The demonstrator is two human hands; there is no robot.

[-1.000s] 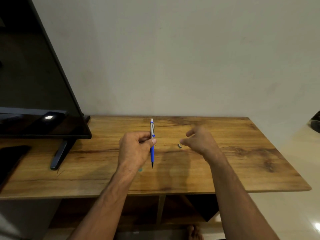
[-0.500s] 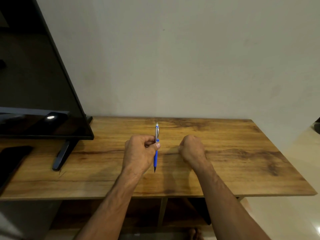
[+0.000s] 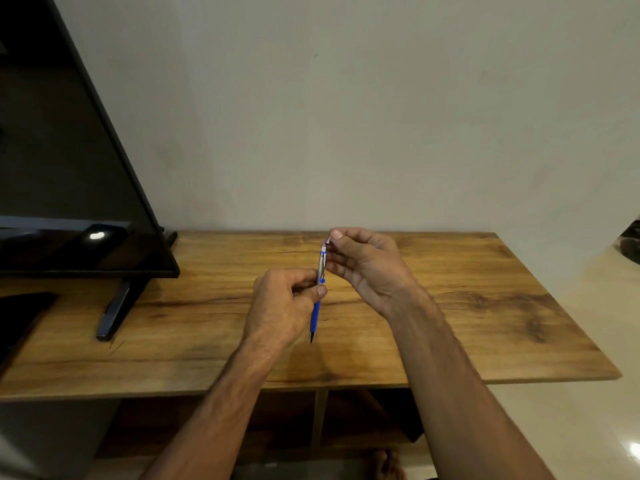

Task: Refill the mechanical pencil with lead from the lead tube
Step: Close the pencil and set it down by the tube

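My left hand (image 3: 284,306) is closed on a mechanical pencil (image 3: 316,313) with a blue lower barrel and a silver upper part. It holds it upright above the wooden table (image 3: 485,306), tip down. My right hand (image 3: 367,268) pinches a small silver cap (image 3: 327,241) between thumb and forefinger, right at the pencil's top end. I cannot tell whether the cap touches the pencil. No lead tube is visible.
A large dark TV screen (image 3: 69,168) stands on the table's left side, its black foot (image 3: 114,313) reaching toward the front. A flat black object (image 3: 17,317) lies at the far left. A dark item (image 3: 628,244) sits at the right edge, off the table.
My right hand closed over a small cap lying on the table, picked it up and brought it to the pencil's top. My left hand kept the pencil upright.
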